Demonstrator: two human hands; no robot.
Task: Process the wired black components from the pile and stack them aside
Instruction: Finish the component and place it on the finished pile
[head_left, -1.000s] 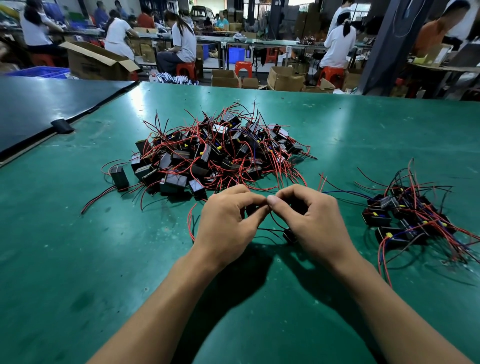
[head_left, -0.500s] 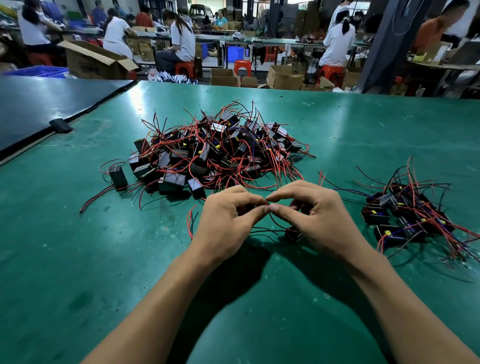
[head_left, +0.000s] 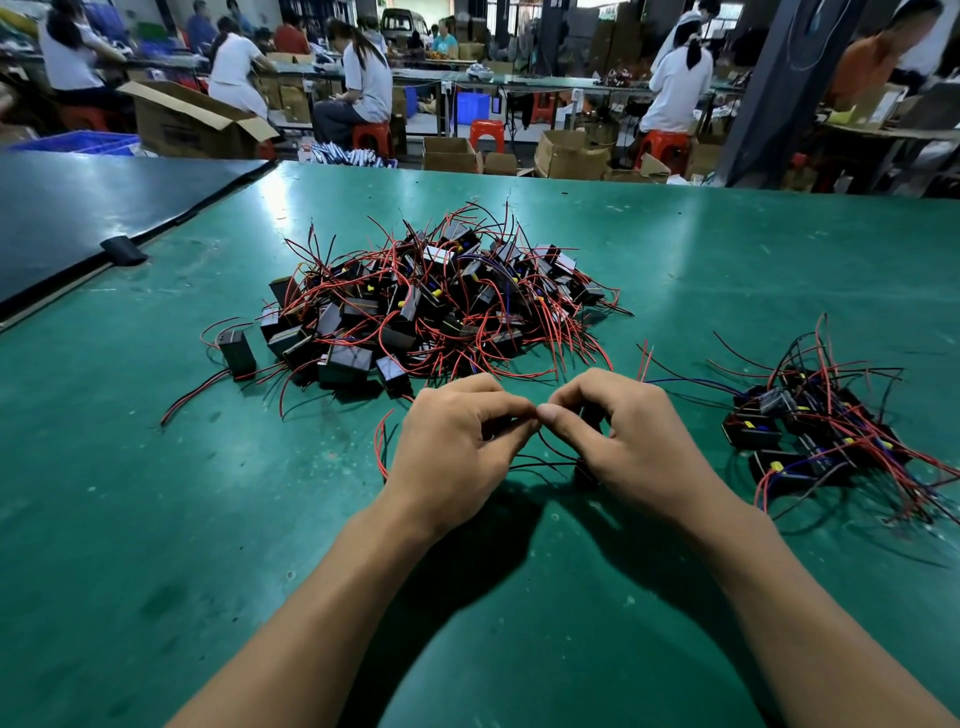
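A big pile of black box components with red wires (head_left: 431, 306) lies in the middle of the green table (head_left: 156, 519). A smaller heap of the same components (head_left: 815, 431) sits at the right. Just in front of the big pile, my left hand (head_left: 457, 441) and my right hand (head_left: 628, 436) meet thumb to thumb, both with curled fingers pinching thin wires (head_left: 545, 457) of one black component (head_left: 584, 470), which is mostly hidden under my right hand.
One stray black component (head_left: 236, 353) stands left of the big pile. A dark blue table (head_left: 78, 208) adjoins at the left, with a black clip (head_left: 122, 249) at the seam. Seated people, cardboard boxes and red stools fill the background beyond the far edge.
Both hands stay together in front of the pile, shifting only slightly while working the wires between the fingertips. The piles have not moved.
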